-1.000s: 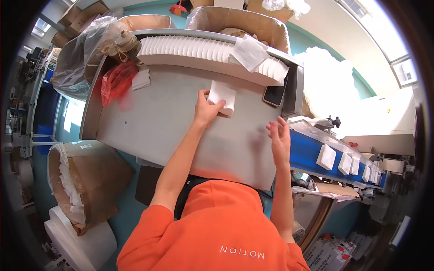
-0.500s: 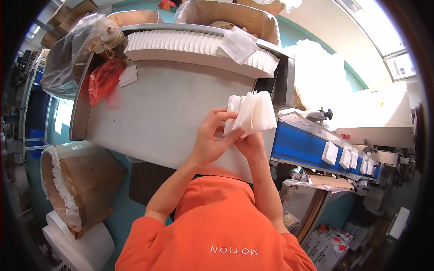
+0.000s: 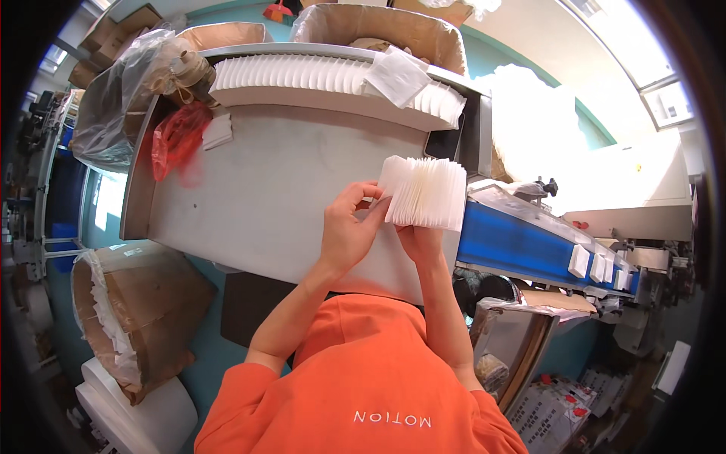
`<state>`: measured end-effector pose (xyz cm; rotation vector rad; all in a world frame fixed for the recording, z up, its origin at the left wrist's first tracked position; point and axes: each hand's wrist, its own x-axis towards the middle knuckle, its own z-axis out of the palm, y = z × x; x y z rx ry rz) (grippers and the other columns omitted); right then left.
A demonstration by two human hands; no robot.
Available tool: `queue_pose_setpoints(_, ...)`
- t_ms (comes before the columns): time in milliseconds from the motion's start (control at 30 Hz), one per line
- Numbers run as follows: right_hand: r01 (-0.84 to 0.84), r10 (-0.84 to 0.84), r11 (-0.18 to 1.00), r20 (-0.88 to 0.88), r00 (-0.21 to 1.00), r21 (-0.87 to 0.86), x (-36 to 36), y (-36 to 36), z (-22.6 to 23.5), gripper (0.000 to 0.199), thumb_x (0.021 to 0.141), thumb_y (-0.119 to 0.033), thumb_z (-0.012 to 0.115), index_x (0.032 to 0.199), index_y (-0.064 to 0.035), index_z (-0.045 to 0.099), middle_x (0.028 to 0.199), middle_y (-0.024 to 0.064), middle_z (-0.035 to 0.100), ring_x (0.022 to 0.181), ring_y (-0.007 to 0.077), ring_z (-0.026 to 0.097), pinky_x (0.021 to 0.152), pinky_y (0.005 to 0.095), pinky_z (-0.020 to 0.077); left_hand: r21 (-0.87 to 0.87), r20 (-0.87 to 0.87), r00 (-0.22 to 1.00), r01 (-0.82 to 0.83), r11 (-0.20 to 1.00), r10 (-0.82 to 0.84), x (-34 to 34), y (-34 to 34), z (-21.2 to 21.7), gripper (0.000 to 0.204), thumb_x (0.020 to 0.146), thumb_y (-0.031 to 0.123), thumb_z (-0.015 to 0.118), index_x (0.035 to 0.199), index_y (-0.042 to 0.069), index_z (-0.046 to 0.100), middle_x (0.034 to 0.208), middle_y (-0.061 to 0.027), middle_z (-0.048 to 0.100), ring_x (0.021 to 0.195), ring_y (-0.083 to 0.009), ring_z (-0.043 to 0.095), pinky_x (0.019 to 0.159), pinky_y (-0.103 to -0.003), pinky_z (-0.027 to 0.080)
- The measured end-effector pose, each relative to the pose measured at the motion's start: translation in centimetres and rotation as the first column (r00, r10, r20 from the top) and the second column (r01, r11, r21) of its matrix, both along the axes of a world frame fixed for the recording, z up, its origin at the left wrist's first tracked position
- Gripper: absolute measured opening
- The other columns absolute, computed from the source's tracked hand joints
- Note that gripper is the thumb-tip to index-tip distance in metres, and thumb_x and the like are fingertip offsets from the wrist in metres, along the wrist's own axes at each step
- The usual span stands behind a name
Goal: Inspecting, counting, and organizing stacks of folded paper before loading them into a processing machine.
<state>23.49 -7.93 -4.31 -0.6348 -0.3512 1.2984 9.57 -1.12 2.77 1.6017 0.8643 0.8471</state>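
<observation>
A stack of thin folded white sheets [image 3: 426, 193] is held over the right part of a pale worktop [image 3: 265, 189], its edges fanned toward me. My right hand [image 3: 420, 240] grips it from below; most of its fingers are hidden behind the stack. At the stack's left edge my left hand [image 3: 354, 225] is closed, thumb and fingers pinching the outermost sheets. Along the worktop's far side stands a long row of similar white folded sheets [image 3: 302, 74], with one loose white sheet [image 3: 397, 77] lying across it.
To the right, a blue conveyor belt [image 3: 514, 242] carries several small white stacks [image 3: 579, 261]. A red plastic bag [image 3: 178, 140] and a small folded white piece [image 3: 218, 132] lie at the worktop's left. A lined cardboard box [image 3: 151, 303] stands on the floor at left.
The stack's sheets have gone from loosely parted to evenly fanned, and it has turned slightly. My left fingers have slid to its left edge. White stacks on the belt have moved farther right.
</observation>
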Motion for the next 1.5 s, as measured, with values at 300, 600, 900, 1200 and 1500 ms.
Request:
queue_pose_setpoints(300, 0.084, -0.071, 0.994, -0.181, 0.981, 0.063, -0.5, 0.9, -0.1, 0.044, 0.101, -0.034, 0.049, 0.136, -0.0074, 0.045, 0.129, 0.0080, 0.057, 0.113, 0.0217, 0.060, 0.092, 0.0365, 0.0535, 0.386, -0.004, 1.000, 0.012, 0.923, -0.012, -0.6, 0.9, 1.6, 0.006, 0.092, 0.004, 0.059, 0.097, 0.002, 0.055, 0.126, -0.0196, 0.060, 0.095, -0.0254, 0.066, 0.083, -0.033, 0.052)
queue_pose_setpoints(600, 0.019, -0.030, 0.991, -0.085, 0.996, -0.131, -2.1, 3.4, -0.3, 0.048, 0.101, -0.040, 0.049, 0.132, -0.0028, 0.047, 0.121, 0.0074, 0.061, 0.107, 0.0197, 0.063, 0.090, 0.0385, 0.0555, -0.438, 0.657, 0.714, 0.098, 0.893, 0.244, -3.5, 6.9, -3.6, 0.023, 0.097, 0.022, 0.054, 0.111, 0.005, 0.048, 0.141, -0.0138, 0.047, 0.126, -0.0212, 0.047, 0.111, -0.043, 0.033)
queue_pose_setpoints(900, 0.105, 0.246, 0.904, 0.707, 0.663, -0.414, -2.8, 8.0, 2.3, 0.043, 0.092, -0.030, 0.068, 0.118, 0.0007, 0.055, 0.112, 0.0130, 0.063, 0.096, 0.0206, 0.063, 0.081, 0.0361, 0.0532, -0.691, 0.722, 0.595, 0.610, 0.387, 0.353, -4.6, 6.9, -8.9, 0.105, 0.078, 0.075, 0.058, 0.148, 0.003, 0.027, 0.145, -0.0190, 0.039, 0.133, -0.0346, 0.041, 0.111, -0.054, 0.032)
queue_pose_setpoints(1200, 0.629, 0.120, 0.746, 0.886, -0.448, 0.217, 10.6, 19.1, 5.2, 0.030, 0.084, -0.017, 0.069, 0.111, -0.0063, 0.061, 0.115, 0.0117, 0.058, 0.111, 0.0316, 0.053, 0.091, 0.0501, 0.0358, -0.782, 0.524, 0.800, 0.314, 0.539, 0.294, -4.6, 6.4, -10.6, 0.048, 0.093, 0.010, 0.062, 0.136, 0.005, 0.042, 0.125, -0.0069, 0.055, 0.113, -0.0219, 0.057, 0.097, -0.038, 0.050)
queue_pose_setpoints(1500, 0.513, -0.057, 0.781, 0.859, -0.510, 0.357, 10.8, 20.3, 3.8, 0.007, 0.082, -0.010, 0.067, 0.084, -0.0105, 0.061, 0.084, 0.0056, 0.065, 0.083, 0.0256, 0.062, 0.077, 0.0396, 0.0339, -0.842, 0.451, 0.804, 0.240, 0.483, 0.388, -6.5, 3.6, -11.7, 0.047, 0.093, 0.009, 0.063, 0.135, 0.004, 0.044, 0.123, -0.0068, 0.056, 0.112, -0.0203, 0.057, 0.094, -0.035, 0.051)
